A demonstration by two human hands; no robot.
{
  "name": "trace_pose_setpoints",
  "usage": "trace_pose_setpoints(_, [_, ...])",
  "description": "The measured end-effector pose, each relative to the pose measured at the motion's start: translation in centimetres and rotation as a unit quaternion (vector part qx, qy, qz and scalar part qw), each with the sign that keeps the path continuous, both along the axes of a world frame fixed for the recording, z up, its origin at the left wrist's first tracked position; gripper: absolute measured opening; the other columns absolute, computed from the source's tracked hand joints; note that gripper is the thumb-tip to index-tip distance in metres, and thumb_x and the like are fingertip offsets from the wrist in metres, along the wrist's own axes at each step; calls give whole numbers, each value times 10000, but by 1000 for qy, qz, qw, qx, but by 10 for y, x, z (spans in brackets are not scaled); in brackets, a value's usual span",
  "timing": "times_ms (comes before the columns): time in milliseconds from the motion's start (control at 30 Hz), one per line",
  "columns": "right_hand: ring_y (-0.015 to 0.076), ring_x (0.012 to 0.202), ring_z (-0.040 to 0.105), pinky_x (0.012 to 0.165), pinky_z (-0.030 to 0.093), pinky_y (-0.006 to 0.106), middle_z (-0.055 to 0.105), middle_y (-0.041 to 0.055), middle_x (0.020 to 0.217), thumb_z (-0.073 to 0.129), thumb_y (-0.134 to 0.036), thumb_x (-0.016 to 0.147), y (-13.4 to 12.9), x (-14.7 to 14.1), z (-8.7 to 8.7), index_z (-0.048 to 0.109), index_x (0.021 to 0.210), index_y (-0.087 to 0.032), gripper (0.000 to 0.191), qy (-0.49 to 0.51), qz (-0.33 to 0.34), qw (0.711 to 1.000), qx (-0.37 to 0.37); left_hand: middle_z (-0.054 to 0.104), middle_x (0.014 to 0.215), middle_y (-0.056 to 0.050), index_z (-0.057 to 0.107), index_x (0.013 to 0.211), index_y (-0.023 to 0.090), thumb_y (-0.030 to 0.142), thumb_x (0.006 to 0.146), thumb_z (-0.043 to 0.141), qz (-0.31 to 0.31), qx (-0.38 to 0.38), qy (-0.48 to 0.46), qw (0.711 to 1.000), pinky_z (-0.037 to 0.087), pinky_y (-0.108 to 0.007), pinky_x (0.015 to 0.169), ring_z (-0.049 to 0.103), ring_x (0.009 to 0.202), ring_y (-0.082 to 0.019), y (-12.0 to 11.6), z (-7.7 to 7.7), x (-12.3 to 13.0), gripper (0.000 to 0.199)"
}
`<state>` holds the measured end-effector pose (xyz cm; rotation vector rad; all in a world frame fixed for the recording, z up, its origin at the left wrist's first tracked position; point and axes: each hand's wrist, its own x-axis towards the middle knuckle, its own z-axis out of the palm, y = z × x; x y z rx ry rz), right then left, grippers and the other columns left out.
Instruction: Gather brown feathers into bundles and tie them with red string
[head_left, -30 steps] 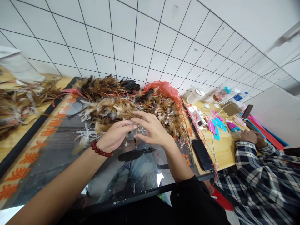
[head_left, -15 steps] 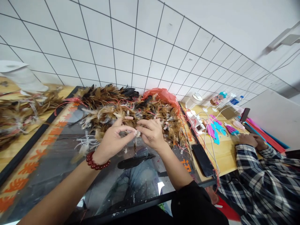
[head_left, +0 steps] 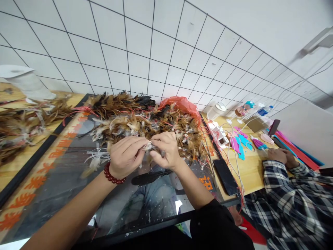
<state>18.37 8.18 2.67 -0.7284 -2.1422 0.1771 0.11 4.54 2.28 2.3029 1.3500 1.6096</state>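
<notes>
My left hand (head_left: 128,154), with a red bead bracelet (head_left: 112,175) at the wrist, pinches one side of a small whitish tied feather piece (head_left: 148,146). On its other side my right hand (head_left: 166,149) holds the same piece between bent fingers. The hands nearly meet over a dark glass-topped board (head_left: 85,201). Behind them lies a heap of brown and cream feathers (head_left: 125,123). A single black feather (head_left: 147,177) rests on the glass below the hands. White strips (head_left: 100,154) lie left of my left hand.
A red plastic bag (head_left: 179,104) lies behind the feathers. To the right are a black phone (head_left: 225,176), cables, a white cup (head_left: 217,110) and blue and pink pieces (head_left: 240,144). Another person's hands (head_left: 282,156) rest at the table's right. A white roll (head_left: 28,81) stands far left.
My left hand has turned palm down and its spread fingers have closed on the small piece. My right hand's fingers have curled in around it. The view has shifted slightly.
</notes>
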Motion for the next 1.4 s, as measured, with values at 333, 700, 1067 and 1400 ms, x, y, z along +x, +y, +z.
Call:
trace_pose_setpoints(333, [176,806,649,821,496,348,719,45,836,565,-372,921,-1,-5,13,679,846,-228,198,109,39,981,-153,773,921,-69,745,879,275,207,790,624,-2,-32,-4,999,536,-363,860,723,858,-237,-1,-2,1,165])
trace_pose_setpoints(700, [175,769,565,792,421,343,621,32,760,493,-262,877,3,-2,13,544,760,-219,135,102,-88,990,-53,742,792,-23,739,826,244,195,820,624,21,-50,-73,996,491,-299,738,677,744,-190,6,1,-8,126])
trace_pose_setpoints(1067, [192,898,570,916,329,381,666,42,869,515,-225,888,8,-4,-2,580,831,-216,87,-18,-107,994,-2,692,989,-39,603,648,163,297,703,797,-222,-347,-555,723,452,-261,565,370,483,-25,12,9,8,242])
trace_pose_setpoints(1400, [188,890,579,898,372,373,666,50,867,493,-259,926,10,0,1,579,857,-213,120,33,-92,995,-6,630,749,-13,597,661,175,337,669,841,-261,-348,-549,714,466,-276,647,542,656,-114,12,-1,15,293])
